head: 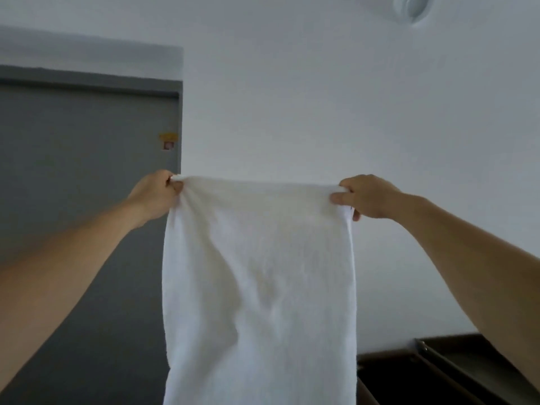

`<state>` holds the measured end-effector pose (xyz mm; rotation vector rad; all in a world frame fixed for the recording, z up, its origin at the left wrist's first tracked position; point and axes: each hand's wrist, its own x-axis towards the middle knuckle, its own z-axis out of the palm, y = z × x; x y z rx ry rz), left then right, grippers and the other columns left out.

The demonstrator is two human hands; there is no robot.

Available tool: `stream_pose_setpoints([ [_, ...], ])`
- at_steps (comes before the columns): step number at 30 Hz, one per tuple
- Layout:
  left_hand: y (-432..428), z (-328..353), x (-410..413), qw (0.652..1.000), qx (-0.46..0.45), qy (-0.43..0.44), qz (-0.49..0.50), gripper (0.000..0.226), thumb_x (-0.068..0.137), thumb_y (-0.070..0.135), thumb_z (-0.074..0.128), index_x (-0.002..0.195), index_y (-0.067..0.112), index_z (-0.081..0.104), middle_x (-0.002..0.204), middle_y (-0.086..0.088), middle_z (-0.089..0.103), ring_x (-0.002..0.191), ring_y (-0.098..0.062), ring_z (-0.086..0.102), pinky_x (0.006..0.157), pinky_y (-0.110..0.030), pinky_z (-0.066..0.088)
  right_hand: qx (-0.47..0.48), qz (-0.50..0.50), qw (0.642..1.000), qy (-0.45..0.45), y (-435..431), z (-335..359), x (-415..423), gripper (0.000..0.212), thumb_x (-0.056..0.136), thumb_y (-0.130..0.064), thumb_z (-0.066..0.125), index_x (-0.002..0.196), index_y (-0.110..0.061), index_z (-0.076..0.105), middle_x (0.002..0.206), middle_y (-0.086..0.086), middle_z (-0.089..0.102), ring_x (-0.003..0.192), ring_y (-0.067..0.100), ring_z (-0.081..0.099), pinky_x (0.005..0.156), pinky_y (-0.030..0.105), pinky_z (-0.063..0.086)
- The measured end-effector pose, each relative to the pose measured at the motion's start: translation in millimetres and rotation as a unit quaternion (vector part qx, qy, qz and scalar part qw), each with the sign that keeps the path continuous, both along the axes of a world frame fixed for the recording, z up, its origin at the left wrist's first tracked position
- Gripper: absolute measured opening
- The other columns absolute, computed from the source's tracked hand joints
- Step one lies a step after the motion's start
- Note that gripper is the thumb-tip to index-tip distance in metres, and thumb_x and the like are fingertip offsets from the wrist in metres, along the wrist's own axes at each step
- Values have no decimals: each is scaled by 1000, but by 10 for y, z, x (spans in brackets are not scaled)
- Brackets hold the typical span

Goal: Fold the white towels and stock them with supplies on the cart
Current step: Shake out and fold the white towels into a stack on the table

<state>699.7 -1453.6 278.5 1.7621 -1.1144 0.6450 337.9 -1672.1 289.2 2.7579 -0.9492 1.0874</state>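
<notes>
Towel (260, 276), white, is held up in mid-air in the head view, hanging straight down in front of a pale wall beside a grey door (87, 176). Its top left corner is pinched by the left hand (156, 194) and its top right corner is gripped by the right hand (366, 197), the upper edge stretched between them. A dark cart (455, 372) is seen at lower right. If either pinch is loosened, a corner could be dropped and the fold skewed.

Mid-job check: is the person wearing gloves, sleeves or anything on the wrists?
No. The left hand and right hand are ungloved; the left forearm and right forearm are uncovered to the frame edge. No sleeve, watch, band or ring shows.
</notes>
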Motion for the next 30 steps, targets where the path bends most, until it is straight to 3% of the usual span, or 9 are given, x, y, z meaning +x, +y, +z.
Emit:
stream_pose_setpoints([
  [2,69,40,-5,998,53,-2,-21,23,103,30,51,83,20,56,83,3,58,81,-22,56,60,-29,36,-9,-36,998,40,39,50,-16,37,95,-50,54,72,-22,55,65,-4,68,68,14,69,66,33,42],
  [5,131,90,-54,991,-5,71,-113,19,102,28,53,90,15,61,91,-3,62,80,-20,56,64,-29,43,-49,-47,997,-45,119,147,-82,38,96,-53,49,71,-25,51,68,-6,67,66,12,69,61,30,37],
  [8,161,112,-109,973,12,164,-162,17,102,23,55,93,11,62,92,-9,63,77,-22,51,43,-23,32,-43,-73,996,7,148,152,-114,38,97,-54,48,74,-24,51,70,-6,66,64,10,69,60,29,35],
  [12,84,81,-155,943,-16,251,-217,14,101,14,56,88,12,62,81,-2,62,64,-13,49,31,-18,27,-55,-77,995,-46,174,151,-194,37,97,-52,48,74,-23,52,65,-3,68,69,15,67,64,30,39],
  [16,-7,-23,-238,908,-24,319,-269,11,99,8,57,89,8,62,80,-3,63,61,-14,62,43,-23,51,-22,-52,998,-27,149,89,-253,34,98,-44,52,77,-17,56,69,6,70,59,16,67,73,34,48],
  [20,-27,-102,-249,873,-45,348,-339,9,99,6,56,98,3,63,77,-3,72,63,-14,71,48,-28,57,67,0,995,-76,106,28,-354,32,97,-32,59,79,-7,53,76,16,68,52,22,63,54,30,41],
  [23,-67,-202,-230,871,-34,358,-336,8,99,6,56,97,3,63,75,-4,69,57,-12,68,45,-25,55,159,57,981,-94,58,-81,-371,25,96,-21,63,81,-5,53,65,15,65,49,20,63,48,28,42],
  [27,-101,-362,-131,869,-24,383,-313,12,99,3,54,88,4,60,70,-2,52,42,-4,47,32,-16,32,222,97,960,-138,-22,-254,-303,21,94,-18,67,85,-2,56,57,12,64,48,19,62,45,27,46],
  [30,-84,-435,-104,851,-33,404,-334,16,99,1,52,86,1,62,66,-2,56,43,-6,50,35,-18,38,231,109,955,-154,-89,-339,-234,24,91,-21,70,82,-4,57,57,8,58,45,17,55,45,28,41],
])
